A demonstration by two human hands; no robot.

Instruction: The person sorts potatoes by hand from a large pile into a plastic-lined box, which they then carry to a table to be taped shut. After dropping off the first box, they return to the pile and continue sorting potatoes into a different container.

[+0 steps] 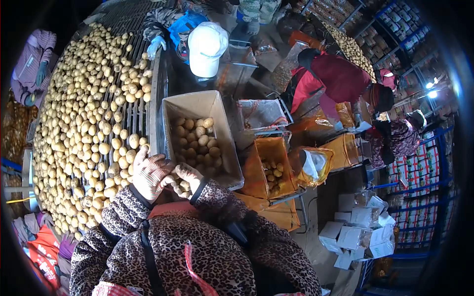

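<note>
Fingers of both gloved hands clutch potatoes.

At your 12 o'clock, a co-worker in a white cap bends over the line. At 3 o'clock, an orange box sits partly filled, and a person in a red jacket leans beyond it. White cartons are stacked at 4 o'clock.
</note>
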